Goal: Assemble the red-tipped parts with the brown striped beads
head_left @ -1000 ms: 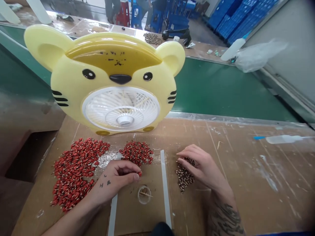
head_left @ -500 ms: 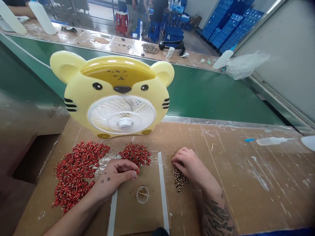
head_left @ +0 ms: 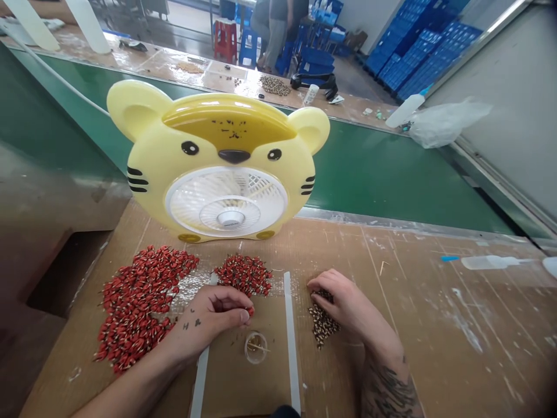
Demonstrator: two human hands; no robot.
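Between thumb and fingertips, my left hand (head_left: 221, 316) pinches a small red piece (head_left: 250, 312) above the taped cardboard sheet (head_left: 243, 383). A round clear cup (head_left: 256, 348) with a toothpick across it sits just below that hand. Behind the hand lies a small heap of red pieces (head_left: 243, 274), and a larger red pile (head_left: 134, 307) spreads to its left. On the right, my right hand (head_left: 337, 295) rests at a pile of small dark-and-tan beads (head_left: 323, 326), its fingers curled down at the pile's upper end. Whether a bead is between those fingertips is hidden.
A yellow animal-faced fan (head_left: 226, 162) stands behind the piles. At the right lies a squeeze bottle (head_left: 489, 263). Beyond the green belt (head_left: 391, 174), a ledge carries a black headset (head_left: 315, 81), bottles, a bead pile (head_left: 275, 85) and a plastic bag (head_left: 448, 122). People stand farther back.
The view has shifted slightly, moving most things to the right in the picture. My left hand keeps its pinch on the red piece; my right hand stays at the bead pile.
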